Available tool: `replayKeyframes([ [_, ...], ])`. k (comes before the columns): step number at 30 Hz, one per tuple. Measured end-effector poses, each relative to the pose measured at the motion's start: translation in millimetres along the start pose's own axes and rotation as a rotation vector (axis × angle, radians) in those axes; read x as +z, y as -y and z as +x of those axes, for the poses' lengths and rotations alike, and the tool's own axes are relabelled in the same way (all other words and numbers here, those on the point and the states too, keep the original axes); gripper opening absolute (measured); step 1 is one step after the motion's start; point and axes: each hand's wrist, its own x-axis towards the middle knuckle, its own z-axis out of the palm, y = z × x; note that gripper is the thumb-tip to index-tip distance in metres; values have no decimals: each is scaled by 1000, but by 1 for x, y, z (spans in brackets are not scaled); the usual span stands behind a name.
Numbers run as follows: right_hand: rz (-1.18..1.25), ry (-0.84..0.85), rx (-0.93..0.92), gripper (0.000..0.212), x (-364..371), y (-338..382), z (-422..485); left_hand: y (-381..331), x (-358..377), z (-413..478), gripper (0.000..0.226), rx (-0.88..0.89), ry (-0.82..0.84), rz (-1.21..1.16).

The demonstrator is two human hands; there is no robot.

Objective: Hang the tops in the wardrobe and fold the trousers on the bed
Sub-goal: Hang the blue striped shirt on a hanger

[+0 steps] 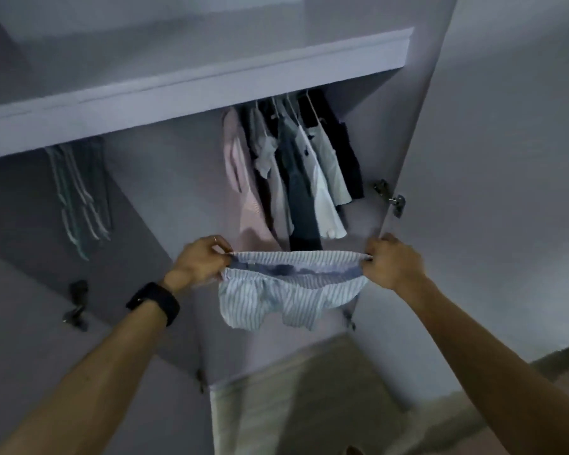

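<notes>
A blue-and-white striped garment (286, 290) hangs stretched between my two hands in front of the open wardrobe (191, 178). My left hand (201, 261) pinches its left top corner; a black watch sits on that wrist. My right hand (391, 261) pinches the right top corner. The fabric sags below in loose folds. Behind it, several tops (296, 165) hang on hangers under the shelf: pink, white, grey and black ones. The bed is not in view.
A thick white shelf (191, 90) runs across above the hanging rail. The right wardrobe door (493, 159) stands open with a metal hinge (396, 201). Empty hangers (79, 198) hang in the left compartment. The floor (296, 405) shows below.
</notes>
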Motion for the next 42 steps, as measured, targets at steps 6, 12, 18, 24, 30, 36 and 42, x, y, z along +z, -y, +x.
replayKeyframes([
  [6,47,65,-496,30,11,58,14,-43,-16,-30,11,44,-122,-7],
  [12,74,127,-512,31,5,116,32,-6,-35,-79,35,-144,-317,436],
  [18,73,253,-489,25,-54,151,67,57,-43,-136,32,-476,-370,393],
  [24,330,332,-554,14,-56,175,61,53,-74,-136,8,-455,-308,47],
  [30,318,223,-559,14,-48,185,57,69,-89,-135,32,-417,-336,113],
  [36,174,226,-502,14,-44,181,63,75,-92,-135,66,-428,-316,150],
  [42,301,177,-360,10,-36,154,81,99,-106,-162,30,-475,-470,436],
])
